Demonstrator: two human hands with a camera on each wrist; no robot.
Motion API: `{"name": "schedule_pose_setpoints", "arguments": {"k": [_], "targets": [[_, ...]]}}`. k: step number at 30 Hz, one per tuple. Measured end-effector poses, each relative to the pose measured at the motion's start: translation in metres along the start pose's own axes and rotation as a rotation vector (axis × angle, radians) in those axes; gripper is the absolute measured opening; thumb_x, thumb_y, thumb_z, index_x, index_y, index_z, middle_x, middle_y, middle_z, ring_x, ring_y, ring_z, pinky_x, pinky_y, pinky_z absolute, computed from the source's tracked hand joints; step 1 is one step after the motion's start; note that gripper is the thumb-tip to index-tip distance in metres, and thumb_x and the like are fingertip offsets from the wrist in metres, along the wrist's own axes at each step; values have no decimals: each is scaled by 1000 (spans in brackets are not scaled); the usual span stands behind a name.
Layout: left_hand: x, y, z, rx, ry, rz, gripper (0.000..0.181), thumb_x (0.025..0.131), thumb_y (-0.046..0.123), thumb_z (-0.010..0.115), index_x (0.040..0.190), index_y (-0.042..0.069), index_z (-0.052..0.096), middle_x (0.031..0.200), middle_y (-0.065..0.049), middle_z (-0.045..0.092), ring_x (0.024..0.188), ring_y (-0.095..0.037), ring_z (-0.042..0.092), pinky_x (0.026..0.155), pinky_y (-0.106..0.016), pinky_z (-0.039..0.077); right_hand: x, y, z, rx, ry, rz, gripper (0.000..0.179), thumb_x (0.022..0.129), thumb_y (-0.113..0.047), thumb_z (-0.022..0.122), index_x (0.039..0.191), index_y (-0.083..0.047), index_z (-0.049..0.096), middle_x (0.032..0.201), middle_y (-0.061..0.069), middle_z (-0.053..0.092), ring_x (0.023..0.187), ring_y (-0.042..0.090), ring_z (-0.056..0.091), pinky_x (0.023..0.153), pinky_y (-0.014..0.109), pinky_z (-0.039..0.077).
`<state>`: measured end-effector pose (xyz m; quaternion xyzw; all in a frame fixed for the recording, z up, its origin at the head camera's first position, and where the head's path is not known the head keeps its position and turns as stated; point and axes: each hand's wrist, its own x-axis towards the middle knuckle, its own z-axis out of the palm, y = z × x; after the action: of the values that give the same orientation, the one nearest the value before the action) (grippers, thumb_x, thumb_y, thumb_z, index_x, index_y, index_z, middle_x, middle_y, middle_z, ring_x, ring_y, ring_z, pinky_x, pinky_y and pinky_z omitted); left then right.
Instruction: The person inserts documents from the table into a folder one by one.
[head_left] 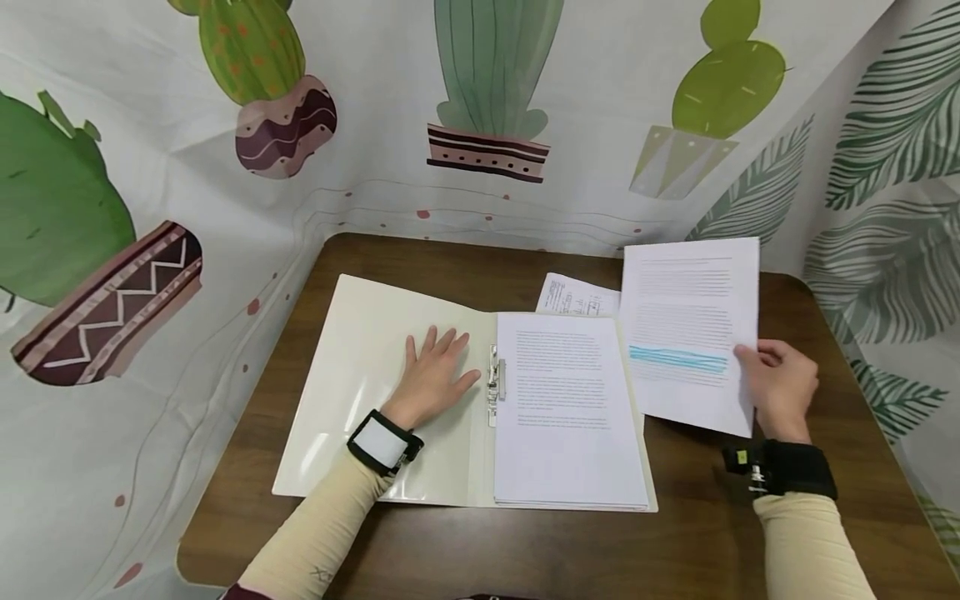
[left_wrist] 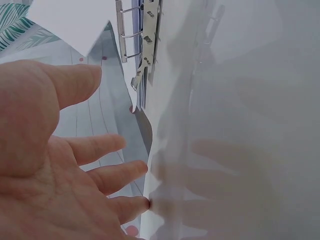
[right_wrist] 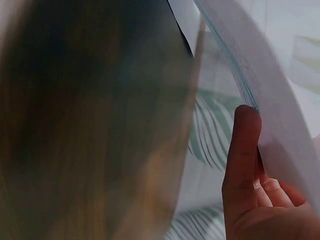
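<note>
An off-white folder (head_left: 352, 358) lies spread on the table. My left hand (head_left: 429, 379) rests on its bare inside cover with fingers apart; in the left wrist view those fingertips (left_wrist: 140, 170) meet the pale cover surface. Near the folder's spine is a metal ring clip (head_left: 497, 379), at the left edge of a stack of printed sheets (head_left: 566, 462). To the right, my right hand (head_left: 783, 387) pinches the right edge of a printed paper (head_left: 682, 292) with blue highlighter strokes. That paper is held tilted up, its thumb side visible in the right wrist view; whether it is one sheet or more I cannot tell.
Behind the stack, another printed paper (head_left: 573, 296) with small boxes sticks out, partly covered. The brown wooden table (head_left: 450, 546) has a cloth with printed cacti (head_left: 491, 212) hanging behind it and leaf-patterned cloth (head_left: 892, 275) on the right.
</note>
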<state>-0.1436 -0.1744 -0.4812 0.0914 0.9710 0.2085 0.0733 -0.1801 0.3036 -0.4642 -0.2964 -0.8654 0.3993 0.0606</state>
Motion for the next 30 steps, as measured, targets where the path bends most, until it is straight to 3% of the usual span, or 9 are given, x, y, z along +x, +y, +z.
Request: {"name": "schedule_pose_setpoints", "arguments": {"k": [5, 9, 12, 14, 19, 25, 30], "targets": [[1, -1, 1, -1, 0, 1, 66, 103, 43, 60, 157, 10, 41, 164, -20, 33, 155, -44, 13, 120, -68, -1, 2, 5, -26, 66, 80, 61, 41, 97, -34, 68, 130, -9, 67, 92, -12, 64, 75, 0, 55, 61, 17, 44], [1, -3, 2, 8, -5, -1, 66, 103, 43, 60, 157, 10, 42, 163, -19, 34, 155, -44, 14, 119, -69, 0, -1, 10, -41, 145, 116, 96, 27, 96, -30, 71, 120, -16, 69, 77, -23, 54, 69, -3, 54, 56, 12, 43], [0, -3, 3, 8, -9, -1, 66, 103, 43, 60, 157, 10, 42, 164, -19, 34, 155, -44, 14, 120, -69, 0, -4, 12, -51, 226, 147, 104, 11, 95, -26, 73, 104, -25, 68, 74, -23, 56, 67, -3, 55, 52, 11, 42], [0, -4, 4, 8, -11, 0, 66, 103, 43, 59, 158, 10, 41, 164, -19, 33, 155, -44, 13, 120, -69, 0, -6, 12, -55, 279, 171, 88, 11, 94, -22, 74, 97, -28, 66, 72, -24, 58, 66, -4, 56, 52, 10, 42], [1, -3, 2, 11, -13, 2, 66, 103, 43, 59, 158, 10, 41, 164, -18, 34, 155, -44, 13, 120, -68, -1, -9, 10, -58, 328, 159, 62, 13, 93, -19, 76, 102, -26, 70, 74, -23, 61, 67, -3, 58, 51, 10, 43], [3, -3, 1, 12, -11, 5, 67, 103, 43, 60, 158, 10, 41, 164, -18, 34, 155, -44, 13, 120, -69, 0, -15, 7, -46, 257, 89, 37, 17, 94, -22, 76, 110, -20, 69, 76, -22, 62, 67, 0, 58, 51, 12, 45], [4, -2, 1, 11, -15, 4, 66, 103, 43, 59, 158, 10, 41, 164, -18, 33, 155, -43, 13, 120, -68, 0, -25, 5, -26, 159, 34, -17, 33, 97, -31, 72, 124, -12, 68, 84, -19, 63, 72, 2, 61, 55, 13, 47]]}}
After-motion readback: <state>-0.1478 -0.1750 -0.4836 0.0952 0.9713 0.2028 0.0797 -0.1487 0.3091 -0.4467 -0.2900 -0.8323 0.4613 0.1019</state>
